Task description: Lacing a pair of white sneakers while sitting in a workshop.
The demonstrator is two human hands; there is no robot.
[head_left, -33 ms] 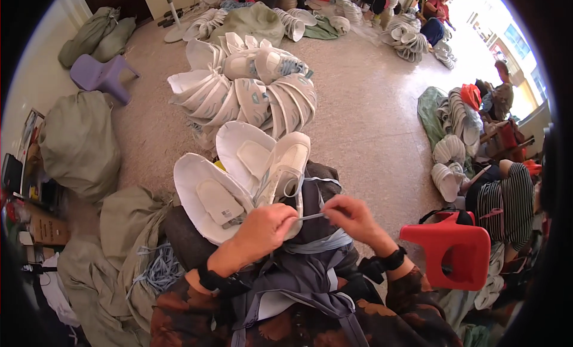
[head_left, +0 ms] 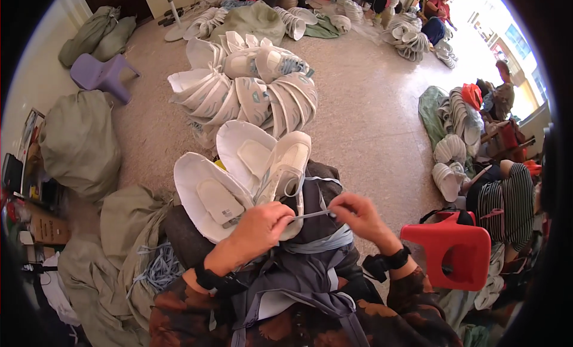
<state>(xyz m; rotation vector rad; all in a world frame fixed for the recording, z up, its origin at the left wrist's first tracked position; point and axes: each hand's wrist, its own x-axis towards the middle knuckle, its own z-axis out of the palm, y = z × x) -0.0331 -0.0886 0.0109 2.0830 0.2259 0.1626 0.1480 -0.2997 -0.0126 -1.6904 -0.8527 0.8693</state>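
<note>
A light blue-grey shoelace (head_left: 312,215) is stretched between my two hands above my lap. My left hand (head_left: 258,230) pinches one end of the visible stretch, close to the shoe upper's heel. At the other end, my right hand (head_left: 360,217) grips it between thumb and fingers. A cream shoe upper (head_left: 290,154) lies across my lap, a loop of lace standing out of its eyelets. Two more white uppers, one nearer (head_left: 200,177) and one farther (head_left: 236,141), fan out beside it with their insides showing. A bunch of laces (head_left: 322,242) rests over my dark apron (head_left: 280,287).
Many stacked uppers (head_left: 239,99) curve across the floor ahead. At the left are a purple stool (head_left: 98,75), a full sack (head_left: 80,144) and a lace bundle (head_left: 161,268) on cloth. A red stool (head_left: 456,248) stands at my right, near a person in striped clothing (head_left: 518,197).
My right hand has risen slightly and moved a little away from my left, so more of the lace shows between them. The uppers have stayed in place.
</note>
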